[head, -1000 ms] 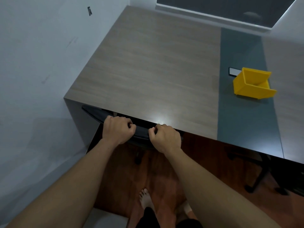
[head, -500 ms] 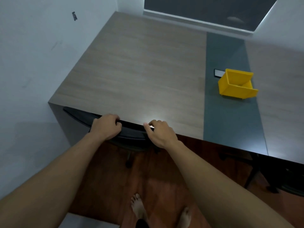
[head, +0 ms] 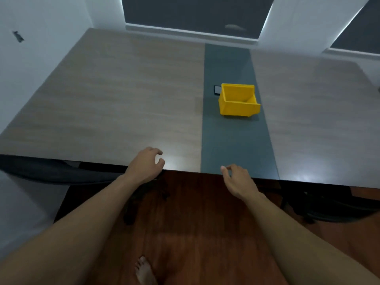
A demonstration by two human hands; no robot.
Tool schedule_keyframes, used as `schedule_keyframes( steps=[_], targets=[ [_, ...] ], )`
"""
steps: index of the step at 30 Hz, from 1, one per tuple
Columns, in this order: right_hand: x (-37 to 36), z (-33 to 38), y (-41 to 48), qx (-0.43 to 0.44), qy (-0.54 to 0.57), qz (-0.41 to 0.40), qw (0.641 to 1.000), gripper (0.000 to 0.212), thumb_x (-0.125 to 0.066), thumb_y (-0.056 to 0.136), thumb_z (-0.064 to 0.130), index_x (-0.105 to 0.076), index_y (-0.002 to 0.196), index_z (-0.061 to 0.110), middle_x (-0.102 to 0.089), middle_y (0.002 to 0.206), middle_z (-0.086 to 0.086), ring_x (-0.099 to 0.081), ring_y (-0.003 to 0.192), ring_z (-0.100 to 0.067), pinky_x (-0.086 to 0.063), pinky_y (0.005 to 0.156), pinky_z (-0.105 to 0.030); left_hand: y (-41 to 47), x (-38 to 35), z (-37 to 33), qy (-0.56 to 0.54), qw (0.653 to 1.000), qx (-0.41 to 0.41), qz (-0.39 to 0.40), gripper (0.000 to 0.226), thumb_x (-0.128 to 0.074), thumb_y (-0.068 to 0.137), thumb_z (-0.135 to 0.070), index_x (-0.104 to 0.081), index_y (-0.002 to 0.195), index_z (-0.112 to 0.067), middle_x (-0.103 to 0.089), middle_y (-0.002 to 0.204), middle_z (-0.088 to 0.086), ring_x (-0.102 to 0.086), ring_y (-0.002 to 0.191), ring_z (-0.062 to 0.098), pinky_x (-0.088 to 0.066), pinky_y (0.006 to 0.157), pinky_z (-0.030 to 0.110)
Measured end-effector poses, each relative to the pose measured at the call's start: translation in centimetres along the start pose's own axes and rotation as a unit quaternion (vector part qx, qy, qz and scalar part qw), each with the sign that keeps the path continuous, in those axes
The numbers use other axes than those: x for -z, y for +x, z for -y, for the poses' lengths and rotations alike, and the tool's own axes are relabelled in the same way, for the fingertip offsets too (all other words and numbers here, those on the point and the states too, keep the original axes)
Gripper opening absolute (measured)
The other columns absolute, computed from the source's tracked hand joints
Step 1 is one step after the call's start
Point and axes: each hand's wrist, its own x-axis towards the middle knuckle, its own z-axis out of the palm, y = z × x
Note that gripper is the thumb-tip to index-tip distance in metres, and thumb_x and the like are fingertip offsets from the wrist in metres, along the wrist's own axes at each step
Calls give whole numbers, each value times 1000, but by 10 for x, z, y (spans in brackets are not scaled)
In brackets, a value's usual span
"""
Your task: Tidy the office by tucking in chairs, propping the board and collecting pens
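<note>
A black office chair sits tucked under the desk's front edge at the left, only its backrest top and base showing. My left hand hovers over the desk edge just right of the chair back, fingers loosely curled and apart, holding nothing. My right hand is further right in front of the edge, open and empty. A yellow bin stands on the desk's dark centre strip. No pens or board are in view.
The wood-grain desk fills the view, wall to the left, dark windows behind. A small dark phone-like item lies behind the bin. Another black chair is under the desk at the right. Red-brown floor and my bare foot are below.
Both hands have let go of the chair back and moved right, fingers opening. The view has swung right, so the chair now lies at the left under the desk.
</note>
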Motion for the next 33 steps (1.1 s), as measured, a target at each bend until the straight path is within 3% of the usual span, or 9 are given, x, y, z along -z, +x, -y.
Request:
schedule_keyframes(
  steps=[6,10,16,22,24,27,30,33],
  targets=[
    [26,-108,16,-30,25,-5,999,92,-20,91,86,-55,144,20,-59,144,-5,-56,132,-28,-50,107,-57,27,-88,-71,-7,1000,-11,22,47,-53,102,-37,-61,143,-16,-56,149,6,-53,138,25,-45,114,40],
    [39,-147,32,-27,23,6,999,75,-29,102,72,-48,150,18,-50,152,-9,-50,138,-30,-44,114,-56,51,-135,-104,-2,999,-3,39,54,-53,102,-37,-54,151,-14,-44,161,8,-41,149,28,-41,119,47],
    [31,-180,82,21,17,6,1000,65,-36,107,60,-42,153,16,-38,160,-8,-40,147,-28,-40,118,-51,98,-199,-120,11,999,3,38,65,-47,107,-44,-33,165,-17,-17,177,3,-9,165,26,-30,128,55],
    [-5,-212,159,54,-4,7,999,68,-34,107,60,-27,164,23,-6,177,-2,-20,160,-28,-31,125,-57,154,-262,-98,82,996,11,24,68,-26,111,-55,-3,170,-33,12,179,0,13,165,31,-15,133,57],
    [-24,-225,178,69,-34,-17,997,69,-29,108,61,-15,168,30,4,178,1,-5,164,-25,-22,129,-56,158,-283,-90,139,990,-3,-31,63,-16,112,-55,2,170,-36,14,179,0,11,166,32,-10,133,56],
    [-52,-234,182,91,-98,-98,986,66,-21,110,59,2,168,37,12,177,4,10,164,-19,-7,133,-49,156,-300,-91,184,977,-3,-110,60,-20,113,-49,-5,170,-37,2,180,0,0,167,29,-14,133,51],
    [-65,-235,181,91,-146,-178,969,67,-26,110,55,-3,169,33,1,178,0,1,165,-18,-12,132,-47,160,-305,-91,219,966,-9,-139,61,-24,113,-45,-7,170,-35,-2,180,1,-3,167,28,-16,133,50],
    [-64,-237,187,98,-160,-189,964,68,-29,109,52,-8,170,28,-4,178,-3,-2,165,-20,-16,130,-49,161,-303,-90,234,963,-16,-131,62,-25,112,-42,-6,171,-33,-1,180,4,-3,167,29,-17,132,51]
  ],
)
